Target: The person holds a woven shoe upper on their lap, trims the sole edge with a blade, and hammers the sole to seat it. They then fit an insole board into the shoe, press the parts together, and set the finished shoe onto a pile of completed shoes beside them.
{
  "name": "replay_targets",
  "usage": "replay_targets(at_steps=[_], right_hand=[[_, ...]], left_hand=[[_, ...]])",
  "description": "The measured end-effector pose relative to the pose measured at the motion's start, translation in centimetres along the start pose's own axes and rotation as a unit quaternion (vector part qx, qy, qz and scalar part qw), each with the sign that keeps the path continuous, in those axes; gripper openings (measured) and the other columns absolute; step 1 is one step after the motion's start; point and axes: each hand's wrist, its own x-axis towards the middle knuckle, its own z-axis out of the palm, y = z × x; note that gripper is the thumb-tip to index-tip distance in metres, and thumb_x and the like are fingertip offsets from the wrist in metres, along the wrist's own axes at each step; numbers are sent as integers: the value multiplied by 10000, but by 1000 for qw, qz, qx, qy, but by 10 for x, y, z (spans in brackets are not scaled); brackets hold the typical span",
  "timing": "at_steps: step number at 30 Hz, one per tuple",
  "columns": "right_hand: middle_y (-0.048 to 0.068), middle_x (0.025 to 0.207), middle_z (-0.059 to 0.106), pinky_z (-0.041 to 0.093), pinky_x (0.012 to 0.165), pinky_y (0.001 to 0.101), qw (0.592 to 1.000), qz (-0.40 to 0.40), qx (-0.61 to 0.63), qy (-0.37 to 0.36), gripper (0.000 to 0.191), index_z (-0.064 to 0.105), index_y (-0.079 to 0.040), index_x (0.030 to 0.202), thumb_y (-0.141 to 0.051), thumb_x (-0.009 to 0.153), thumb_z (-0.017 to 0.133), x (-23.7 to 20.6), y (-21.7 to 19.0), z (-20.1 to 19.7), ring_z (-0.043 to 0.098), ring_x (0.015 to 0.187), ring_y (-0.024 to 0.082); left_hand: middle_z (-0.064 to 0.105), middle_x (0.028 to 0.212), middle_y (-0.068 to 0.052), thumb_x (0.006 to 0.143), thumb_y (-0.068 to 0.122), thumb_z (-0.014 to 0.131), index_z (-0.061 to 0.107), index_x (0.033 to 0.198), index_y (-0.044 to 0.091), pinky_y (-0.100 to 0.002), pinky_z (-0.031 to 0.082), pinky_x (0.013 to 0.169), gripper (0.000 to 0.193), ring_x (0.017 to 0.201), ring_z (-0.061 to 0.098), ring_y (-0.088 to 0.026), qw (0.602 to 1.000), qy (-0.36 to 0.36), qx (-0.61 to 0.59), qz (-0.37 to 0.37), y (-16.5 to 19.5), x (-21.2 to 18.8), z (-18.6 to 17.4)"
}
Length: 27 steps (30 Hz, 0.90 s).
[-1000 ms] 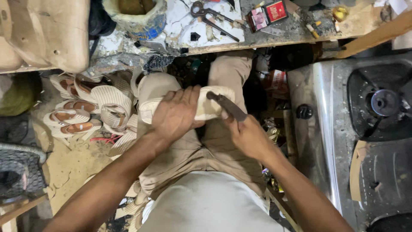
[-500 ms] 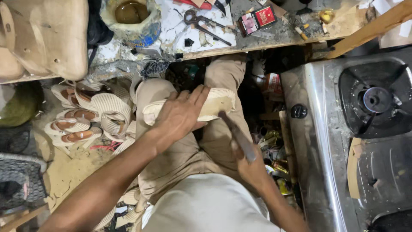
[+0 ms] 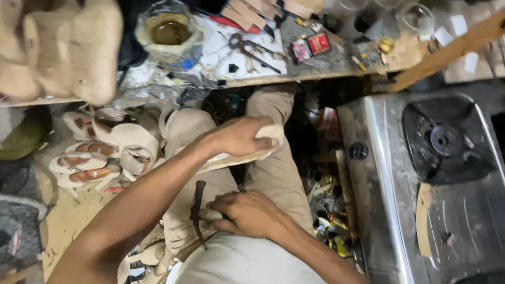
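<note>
My left hand (image 3: 239, 138) grips a pale cream shoe sole (image 3: 226, 159) and holds it across my knees, fingers wrapped over its right end. My right hand (image 3: 248, 214) rests lower down on my lap, closed around the handle of a dark-bladed knife (image 3: 197, 209). The blade points left and down over my thigh, apart from the sole. Part of the sole is hidden under my left hand and forearm.
A pile of striped sandals (image 3: 97, 158) lies on the floor at left. A steel gas stove (image 3: 447, 142) stands at right. The workbench ahead holds scissors (image 3: 253, 46), a glue pot (image 3: 169, 31) and a small red box (image 3: 318, 43). Clutter fills the gap beside my right leg.
My right hand has drawn the knife away from the sole and down to my lap. My left hand stays on the sole, now gripping its right end.
</note>
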Motion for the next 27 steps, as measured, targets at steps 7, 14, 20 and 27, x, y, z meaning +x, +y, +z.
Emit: replay_targets(at_steps=[7,14,20,27], right_hand=[[98,1075,716,511,865,447,982,-135,-115,59,467,689,-118,1243,-324,826,726,27,5,12,653,1031,325],[62,1064,759,579,852,318,976,27,184,110,291,710,-65,1199,-242,969,697,56,-1,-24,729,972,167],[44,1051,720,557,885,267,837,63,417,349,257,648,-13,1210,-171,1009,620,33,-34,-58,674,954,118],[38,941,650,493,790,261,862,148,271,402,178,665,24,1074,-151,1062,633,-1,-48,-55,584,871,94]], left_hand=[[575,1500,-127,1081,262,679,439,1553,18,-343,419,1206,583,1397,535,-192,890,408,-192,61,6,-122,-83],[650,1388,-121,1027,167,645,544,1458,34,-358,437,1146,462,1311,593,-221,861,483,-157,28,23,-160,-61],[692,1313,-148,936,205,716,627,1341,30,-436,431,1076,451,1221,642,-317,866,499,17,22,65,-156,-11],[656,1352,-151,939,276,739,605,1329,8,-482,424,1100,492,1265,611,-329,865,480,115,90,78,-134,19]])
